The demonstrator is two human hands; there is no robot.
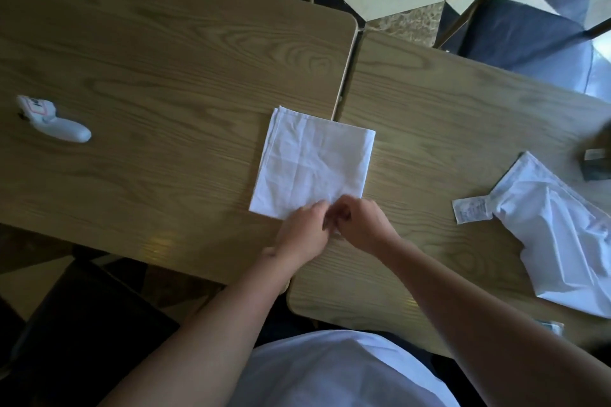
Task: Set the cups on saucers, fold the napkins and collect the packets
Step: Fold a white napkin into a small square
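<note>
Both hands, left hand (305,228) and right hand (362,225), pinch folded napkin's (314,162) near corner.

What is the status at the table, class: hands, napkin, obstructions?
Both hands, left and right, pinching folded napkin at its near corner. Second napkin crumpled, packet beside it. Nothing obstructing.

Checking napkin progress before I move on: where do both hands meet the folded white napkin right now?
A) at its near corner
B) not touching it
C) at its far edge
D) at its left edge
A: the left hand and right hand pinch together at the near corner of the folded napkin, which lies across the seam between the two tables.
</note>
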